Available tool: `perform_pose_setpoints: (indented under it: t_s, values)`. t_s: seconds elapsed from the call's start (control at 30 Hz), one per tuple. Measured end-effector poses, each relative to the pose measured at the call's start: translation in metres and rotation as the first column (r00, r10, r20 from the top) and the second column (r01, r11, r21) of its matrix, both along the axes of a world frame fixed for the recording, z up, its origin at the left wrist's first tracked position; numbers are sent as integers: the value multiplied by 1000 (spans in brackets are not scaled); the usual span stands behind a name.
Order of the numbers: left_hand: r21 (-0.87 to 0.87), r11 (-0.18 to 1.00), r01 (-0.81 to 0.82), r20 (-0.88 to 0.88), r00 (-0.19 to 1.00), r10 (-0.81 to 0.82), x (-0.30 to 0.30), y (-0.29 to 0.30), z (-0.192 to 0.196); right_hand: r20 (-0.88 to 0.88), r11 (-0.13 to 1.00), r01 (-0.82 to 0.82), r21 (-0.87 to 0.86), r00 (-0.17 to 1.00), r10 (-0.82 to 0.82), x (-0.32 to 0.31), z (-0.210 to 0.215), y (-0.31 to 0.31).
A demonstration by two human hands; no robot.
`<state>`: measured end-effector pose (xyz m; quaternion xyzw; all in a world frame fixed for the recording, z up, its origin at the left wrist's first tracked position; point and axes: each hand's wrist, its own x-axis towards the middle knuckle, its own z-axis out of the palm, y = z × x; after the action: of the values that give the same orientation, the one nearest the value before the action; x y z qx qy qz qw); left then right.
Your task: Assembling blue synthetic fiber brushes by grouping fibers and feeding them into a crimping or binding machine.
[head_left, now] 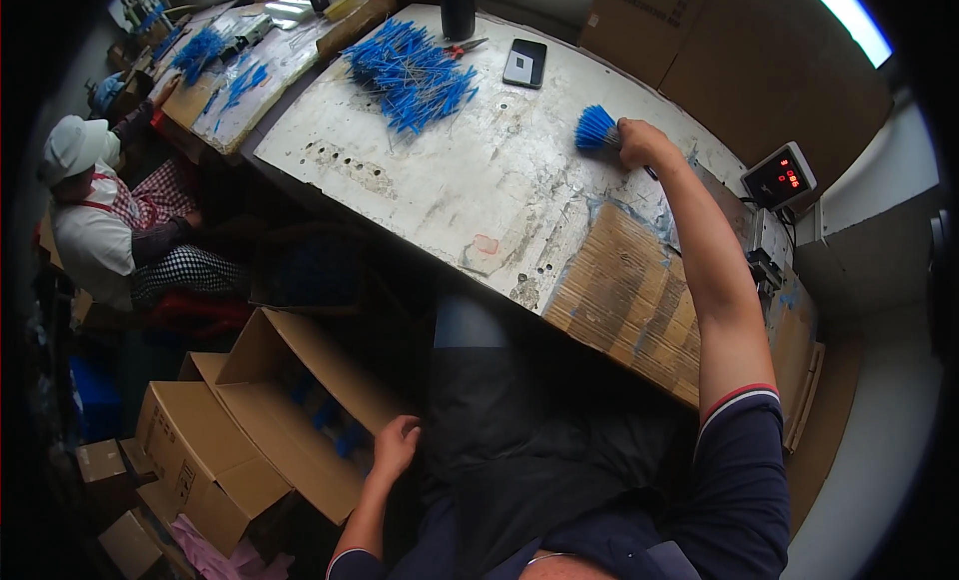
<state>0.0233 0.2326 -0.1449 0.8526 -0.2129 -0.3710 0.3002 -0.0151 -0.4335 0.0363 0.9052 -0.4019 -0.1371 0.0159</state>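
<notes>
While the right hand (644, 144) grips a bundle of blue-ended sticks (596, 128) over the scuffed white desk (430, 195), the left hand (397, 445) (grip state indeterminable) is beside an open carton (290, 450). The digital display (779, 178) shows red digits.

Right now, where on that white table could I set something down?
The white tabletop is bare, though stained, between the blue pile, phone and cardboard sheet. It's crowded at the pile and red-handled tool, and taken where the right hand holds a blue bundle.
</notes>
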Motion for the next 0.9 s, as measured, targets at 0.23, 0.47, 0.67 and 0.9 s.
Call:
perform_pose_setpoints:
  t_s: [0.23, 0.47, 0.67, 0.9]
  values:
    - [-25, 1000, 17, -1, 1000, -17, -4, 0, -3, 27, 999, 26, -27, 999, -25, -5, -4, 6]
    - [22, 998, 61, -1, 998, -61, -4, -6, 9, -34, 989, -29, -143, 999, 25, -2, -7, 15]
    - [-13, 999, 32, -5, 999, -32, -5, -2, 7, -196, 987, 75, 144, 979, -46, 4, 46, 25]
    - [-277, 906, -322, -170, 944, 283, 56, -23, 26, 767, 991, -110, 72, 642, 15, 31, 8, 37]
